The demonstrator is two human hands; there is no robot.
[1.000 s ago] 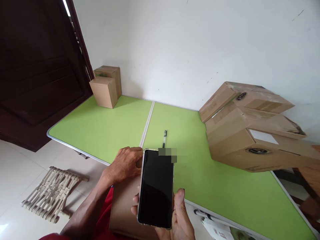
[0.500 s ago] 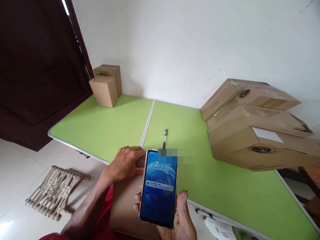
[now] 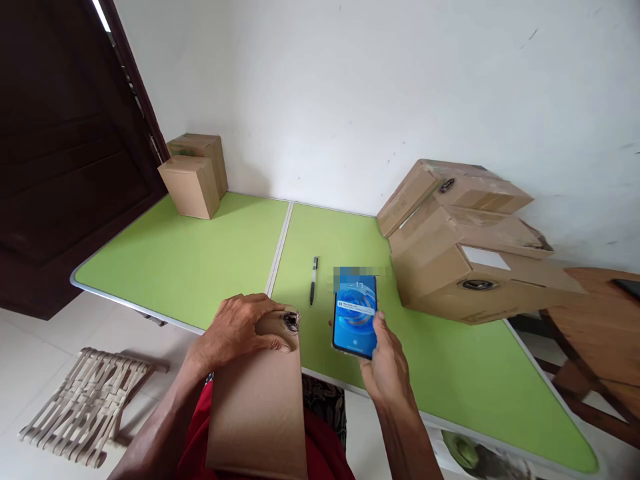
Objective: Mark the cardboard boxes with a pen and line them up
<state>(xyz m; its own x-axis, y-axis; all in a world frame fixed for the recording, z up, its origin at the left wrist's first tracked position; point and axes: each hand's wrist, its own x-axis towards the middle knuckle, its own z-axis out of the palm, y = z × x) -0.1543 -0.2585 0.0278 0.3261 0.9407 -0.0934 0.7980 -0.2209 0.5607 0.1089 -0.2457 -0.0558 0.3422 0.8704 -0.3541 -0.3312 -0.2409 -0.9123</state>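
My right hand (image 3: 387, 363) grips a smartphone (image 3: 356, 323) by its right edge, above the green table. The phone's lit screen is blue with a notification bar, and its top is blurred out. On my lap stands a cardboard box (image 3: 257, 413) with a torn, dark hole at its top right corner. My left hand (image 3: 245, 330) rests over the box's top end, with fingers and thumb curled about it. A pen (image 3: 314, 280) with a dark grip lies on the table between the box and the phone.
The green folding table (image 3: 185, 267) stands against a white wall. Two small cartons (image 3: 190, 187) sit at its far left, and several larger cartons (image 3: 450, 267) are stacked at the right. A woven stool (image 3: 85, 403) is on the floor at left; a round wooden table (image 3: 607, 340) stands at right.
My right hand has carried the phone away from in front of the box, forward and right over the table. The box's torn corner and the whole pen now show. The view has shifted right.
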